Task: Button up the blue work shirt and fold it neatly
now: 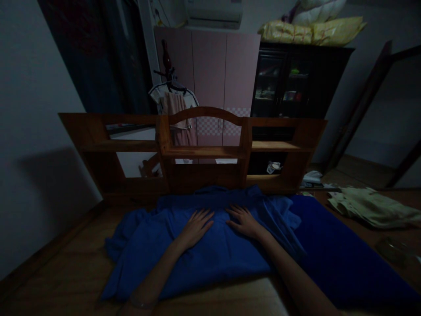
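Note:
A blue garment (210,254), apparently a shirt, lies spread and creased over a wooden surface. My left hand (196,226) rests flat on its middle, fingers spread and pointing away from me. Beside it, a short gap to the right, my right hand (244,220) also lies flat on the cloth with its fingers apart. Neither hand grips the fabric. The garment's far edge bunches up against the wooden headboard, and loose folds lie at both sides. A darker blue cloth or mat (342,259) extends from under its right side.
The wooden headboard (205,151) with open shelves stands just beyond the garment. A pale green folded cloth (375,206) lies to the right. Farther back are a clothes rack (167,66), a pink wardrobe (210,70) and a dark cabinet (302,83). A wall (39,153) borders the left side.

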The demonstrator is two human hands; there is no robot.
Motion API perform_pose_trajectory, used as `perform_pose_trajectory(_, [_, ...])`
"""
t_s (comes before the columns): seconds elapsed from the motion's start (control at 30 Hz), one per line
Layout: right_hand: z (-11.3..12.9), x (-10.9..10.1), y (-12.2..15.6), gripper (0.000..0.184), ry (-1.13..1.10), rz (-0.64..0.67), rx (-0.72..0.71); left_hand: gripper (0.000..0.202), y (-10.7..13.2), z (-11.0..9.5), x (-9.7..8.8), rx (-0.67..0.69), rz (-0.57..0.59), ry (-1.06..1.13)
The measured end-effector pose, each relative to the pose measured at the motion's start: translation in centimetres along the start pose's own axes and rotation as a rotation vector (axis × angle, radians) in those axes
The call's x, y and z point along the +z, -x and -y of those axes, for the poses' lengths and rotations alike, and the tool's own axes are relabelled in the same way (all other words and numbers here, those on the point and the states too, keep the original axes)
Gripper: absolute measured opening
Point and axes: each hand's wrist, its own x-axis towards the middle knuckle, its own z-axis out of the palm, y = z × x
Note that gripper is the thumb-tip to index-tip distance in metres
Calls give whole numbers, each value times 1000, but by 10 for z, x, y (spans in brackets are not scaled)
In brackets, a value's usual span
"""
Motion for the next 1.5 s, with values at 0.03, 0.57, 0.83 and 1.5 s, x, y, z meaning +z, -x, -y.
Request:
perform_pose_trajectory(0.03, [0, 0, 0, 64, -3, 0, 0, 51, 0, 0, 0, 1, -4, -4])
perform_pose_trajectory(0.57, [-3, 2, 0, 64, 7, -6, 0, 51, 0, 2, 2, 0, -13, -11])
perform_pose_trajectory(0.83, [-2, 1, 0, 63, 4, -9, -12, 51, 0, 2, 2, 8, -11, -5])
perform_pose_trajectory(1.5, [7, 10, 21, 52, 185, -70, 90, 56, 42, -9, 9, -138, -145, -179])
